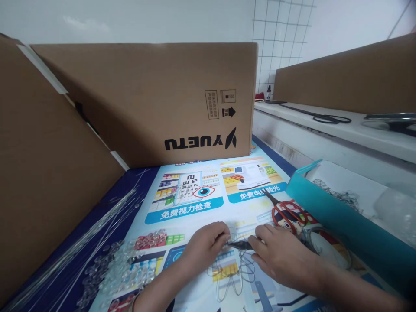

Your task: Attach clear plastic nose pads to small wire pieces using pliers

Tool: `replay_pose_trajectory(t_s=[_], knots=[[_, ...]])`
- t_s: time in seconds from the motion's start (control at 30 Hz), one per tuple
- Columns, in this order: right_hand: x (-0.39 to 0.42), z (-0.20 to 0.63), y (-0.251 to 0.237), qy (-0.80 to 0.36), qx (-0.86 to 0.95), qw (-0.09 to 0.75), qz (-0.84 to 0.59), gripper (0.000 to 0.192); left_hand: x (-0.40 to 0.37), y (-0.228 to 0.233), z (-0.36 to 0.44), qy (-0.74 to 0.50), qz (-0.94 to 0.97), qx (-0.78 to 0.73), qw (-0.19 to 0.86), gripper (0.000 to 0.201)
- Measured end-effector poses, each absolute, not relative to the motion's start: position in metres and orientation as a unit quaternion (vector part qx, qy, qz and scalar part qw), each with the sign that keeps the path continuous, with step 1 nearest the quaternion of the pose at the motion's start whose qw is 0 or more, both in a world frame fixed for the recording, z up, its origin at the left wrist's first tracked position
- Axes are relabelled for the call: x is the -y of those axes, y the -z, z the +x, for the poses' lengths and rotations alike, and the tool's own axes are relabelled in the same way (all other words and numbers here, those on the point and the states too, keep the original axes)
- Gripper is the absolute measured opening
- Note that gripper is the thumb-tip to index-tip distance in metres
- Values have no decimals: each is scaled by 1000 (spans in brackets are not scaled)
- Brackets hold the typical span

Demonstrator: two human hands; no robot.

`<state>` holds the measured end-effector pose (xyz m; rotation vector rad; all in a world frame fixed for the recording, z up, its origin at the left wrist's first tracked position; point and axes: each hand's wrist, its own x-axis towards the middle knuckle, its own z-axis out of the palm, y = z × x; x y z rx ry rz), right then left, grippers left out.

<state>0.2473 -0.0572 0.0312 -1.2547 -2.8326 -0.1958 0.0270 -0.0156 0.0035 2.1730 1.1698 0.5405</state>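
pliers (240, 245) sit gripped in right hand (277, 251); left hand (208, 243) pinches bent wire (242, 281).

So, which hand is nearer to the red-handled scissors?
Right. The right hand is just on the near side of the red-handled scissors; the left hand is farther off, to their left.

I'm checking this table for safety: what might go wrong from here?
The pointed black tool in the right hand aims at the left hand, so a slip might nick it. The loose clear beads beside the left forearm could scatter if brushed. The red-handled scissors lie just beyond the right hand and might get knocked.
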Motion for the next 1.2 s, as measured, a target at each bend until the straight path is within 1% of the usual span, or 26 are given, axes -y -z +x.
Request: replay_pose_trajectory(t_s=[0.33,0.47,0.73,1.0,1.2], knots=[[52,242,-21,76,907,37,-412,18,14,-4,27,-199,827,-433,297,17],[54,241,-21,85,910,32,-405,16,14,-3,28,-193,832,-435,286,17],[55,242,-25,51,900,34,-432,18,15,-2,28,-189,838,-434,270,16],[55,241,-22,92,910,37,-402,18,14,0,28,-186,845,-431,258,18],[55,239,-21,92,913,24,-398,16,15,0,28,-173,853,-428,243,17]])
